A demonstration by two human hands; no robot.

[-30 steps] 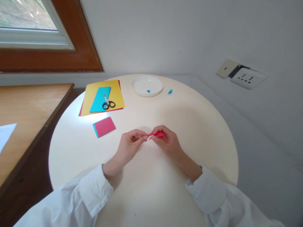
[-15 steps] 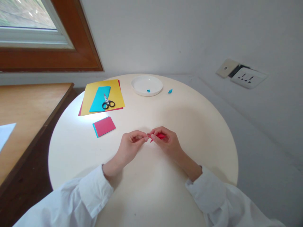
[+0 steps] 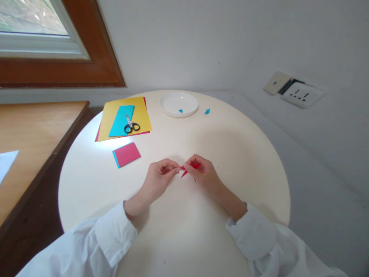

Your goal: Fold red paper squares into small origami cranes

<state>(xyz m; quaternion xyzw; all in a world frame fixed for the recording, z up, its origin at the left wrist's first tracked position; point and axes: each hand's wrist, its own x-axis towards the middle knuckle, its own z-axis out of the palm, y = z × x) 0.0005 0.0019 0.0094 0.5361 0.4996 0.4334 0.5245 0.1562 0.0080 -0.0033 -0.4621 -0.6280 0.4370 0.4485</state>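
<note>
A small piece of folded red paper (image 3: 196, 166) with pointed ends is held between my two hands over the middle of the round table. My left hand (image 3: 162, 176) pinches its left tip between thumb and fingertips. My right hand (image 3: 205, 172) grips its body, thumb on the near side, and hides part of it. One red point sticks out below the right thumb, and another small tip shows lower down. Left of my hands lies a small stack of red and blue paper (image 3: 127, 154).
Black-handled scissors (image 3: 132, 127) lie on blue paper (image 3: 118, 125) over larger yellow paper (image 3: 111, 111) at the back left. A white plate (image 3: 170, 111) holds a tiny blue paper piece (image 3: 180, 110). Beside it sits a small folded blue paper figure (image 3: 207, 111). A wooden desk (image 3: 34, 127) stands left.
The red folded paper has turned in my fingers, so its points now angle downward and a lower tip shows. Both hands stay in nearly the same place.
</note>
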